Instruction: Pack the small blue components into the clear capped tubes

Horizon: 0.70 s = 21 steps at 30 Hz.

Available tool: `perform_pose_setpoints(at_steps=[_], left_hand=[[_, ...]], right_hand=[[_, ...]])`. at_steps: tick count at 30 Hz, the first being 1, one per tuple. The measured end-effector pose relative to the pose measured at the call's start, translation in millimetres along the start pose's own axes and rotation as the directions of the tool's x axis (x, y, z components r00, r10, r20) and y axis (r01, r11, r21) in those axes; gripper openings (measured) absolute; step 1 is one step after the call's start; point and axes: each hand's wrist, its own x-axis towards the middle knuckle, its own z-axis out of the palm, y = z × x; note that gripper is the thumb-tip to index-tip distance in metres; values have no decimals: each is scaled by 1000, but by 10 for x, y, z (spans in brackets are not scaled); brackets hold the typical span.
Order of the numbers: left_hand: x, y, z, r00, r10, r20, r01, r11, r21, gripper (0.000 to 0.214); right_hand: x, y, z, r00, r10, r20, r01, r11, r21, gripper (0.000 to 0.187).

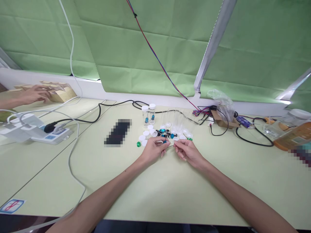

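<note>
My left hand (153,150) pinches a small blue part (165,141) between thumb and fingers. Facing it, my right hand (189,152) is closed on a thin, light metal rod (172,143) that reaches towards the blue part; whether the two are joined is too small to tell. Just beyond my fingers lies a pile of white caps (146,133), blue pieces (172,136) and dark bits. A green piece (138,144) rests left of the pile. Behind it stand two capped clear vials (145,117) with blue parts inside, and several clear tubes (178,119).
A blurred dark rectangle (118,132) lies to the left. Farther left are a power strip (54,136) with plugs and a co-worker's hand (36,94) at cardboard pieces (64,94). On the right are cables, a small cardboard box (224,121) and an orange bottle (295,136).
</note>
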Motion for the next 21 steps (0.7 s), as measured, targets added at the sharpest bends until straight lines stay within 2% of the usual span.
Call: perform_pose_setpoints(at_steps=[6,12,15,18,21], left_hand=[[11,42,7,999,-38,-17,37,998,-58,29],[8,92,12,997,-73,-37,69,994,-87,31],[1,108,11,997,-73,-28,70,994,-89,32],[-5,107,9,997,-75,-20,73,993,-89,32],[-5,92,5,996,-85,-10,83,992,-96,32]], right_hand=[[-7,11,40,973,-215,-80,196,961,-195,32],[-3,69,0,934,-344,-101,289,889,-354,26],[-15,92,-35,880,-472,-51,385,772,-505,19],[-19,95,-67,790,-612,46,492,588,-642,15],[-12,92,-91,719,-683,130,542,433,-721,15]])
